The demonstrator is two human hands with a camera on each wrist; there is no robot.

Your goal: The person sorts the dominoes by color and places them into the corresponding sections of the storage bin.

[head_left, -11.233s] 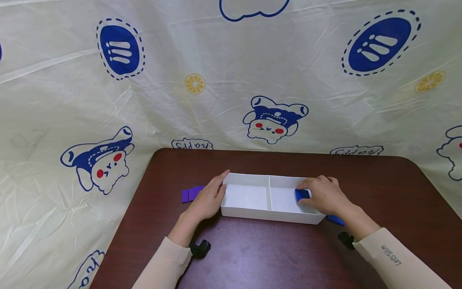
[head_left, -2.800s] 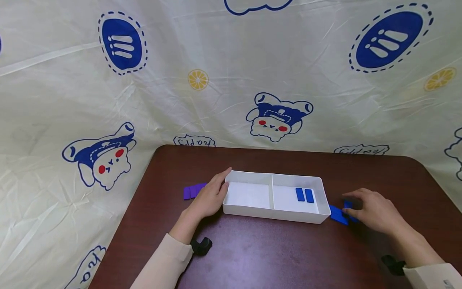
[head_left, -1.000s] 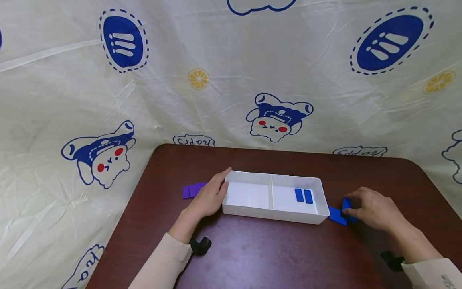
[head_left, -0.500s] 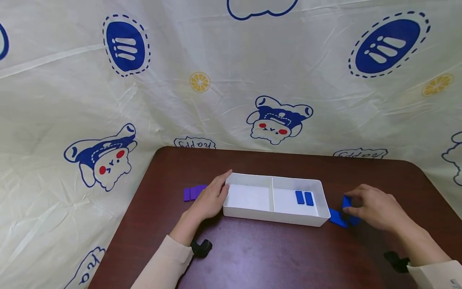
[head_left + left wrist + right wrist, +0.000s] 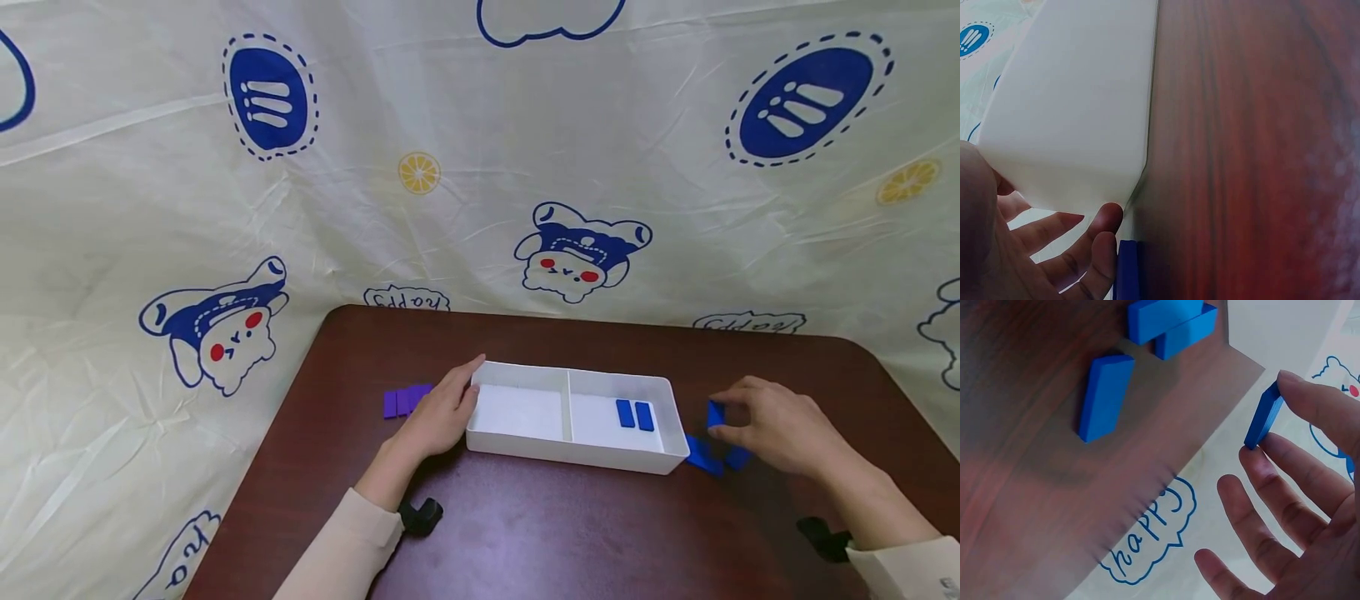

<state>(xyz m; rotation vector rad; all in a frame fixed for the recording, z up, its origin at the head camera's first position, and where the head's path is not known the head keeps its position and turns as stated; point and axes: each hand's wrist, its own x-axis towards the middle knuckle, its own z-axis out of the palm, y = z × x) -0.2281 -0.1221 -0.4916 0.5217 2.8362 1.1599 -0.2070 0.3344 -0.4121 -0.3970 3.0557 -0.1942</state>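
Note:
A white two-compartment box [image 5: 570,451] stands on the table, with two blue blocks [image 5: 644,416] lying in its right compartment. My left hand [image 5: 437,417] rests against the box's left end; in the left wrist view its fingers [image 5: 1066,256] touch the end wall. Right of the box, my right hand [image 5: 783,429] pinches a blue block [image 5: 716,413] between thumb and fingertips. The right wrist view shows that pinched block [image 5: 1264,414] raised, with several other blue blocks [image 5: 1105,397] lying on the table beside the box.
Several purple blocks [image 5: 402,402] lie left of the box, partly behind my left hand. The brown table [image 5: 570,533] has its far edge against a patterned white sheet [image 5: 465,233]. Dark wrist-worn devices [image 5: 422,517] show at both wrists.
Two blue blocks now lie in the right compartment, released there since the oldest frame. My right hand moved right to the blue blocks, and recently lifted one. My left hand stays at the box.

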